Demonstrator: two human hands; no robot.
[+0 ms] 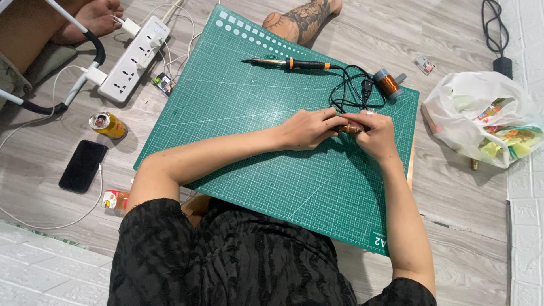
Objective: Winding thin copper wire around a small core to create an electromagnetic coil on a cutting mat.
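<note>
On green cutting mat (249,141), right of centre: left hand (309,129) and right hand (377,135) meet, both pinched shut on a small copper-wound coil (351,129) held between them. Soldering iron (294,63) lies at 12 o'clock from the hands, copper wire spool (388,83) at 1 o'clock, tangled black cable (354,90) just above the fingers. Power strip (136,56) sits off-mat at 10 o'clock.

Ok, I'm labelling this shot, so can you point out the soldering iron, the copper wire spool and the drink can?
soldering iron (309,64), head view, on its black handle.
copper wire spool (389,84), head view, on the copper winding.
drink can (108,124), head view, on its yellow side.
</note>
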